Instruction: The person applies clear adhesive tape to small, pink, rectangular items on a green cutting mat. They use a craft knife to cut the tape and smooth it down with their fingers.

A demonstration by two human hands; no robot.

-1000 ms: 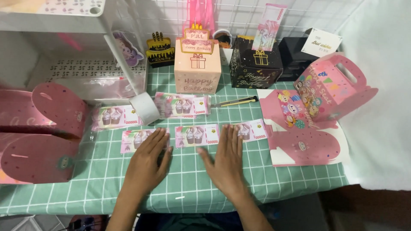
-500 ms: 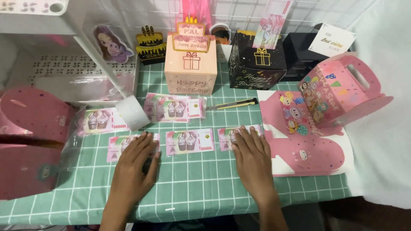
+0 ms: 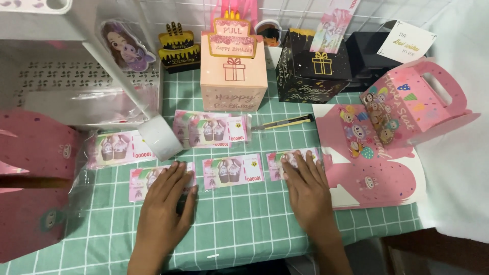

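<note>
My left hand [image 3: 165,203] lies flat, fingers apart, on the leftmost pink banknote [image 3: 143,181] in a row on the green checked tablecloth [image 3: 239,224]. My right hand [image 3: 307,191] lies flat on the rightmost banknote [image 3: 281,161] of that row. Between the hands a third sleeved banknote [image 3: 233,170] lies uncovered. Farther back sit a small stack of sleeved banknotes [image 3: 211,129] and another banknote [image 3: 119,148] on the left. Neither hand grips anything.
A roll of clear tape [image 3: 159,137] and a yellow-black cutter [image 3: 285,122] lie behind the row. A peach gift box [image 3: 233,76], a black gift box [image 3: 314,69] and a pink handled box [image 3: 412,104] stand at the back. Flat pink cutouts [image 3: 30,153] lie left.
Both hands have spread apart along the row, the left to the leftmost note and the right to the rightmost. The camera has moved closer.
</note>
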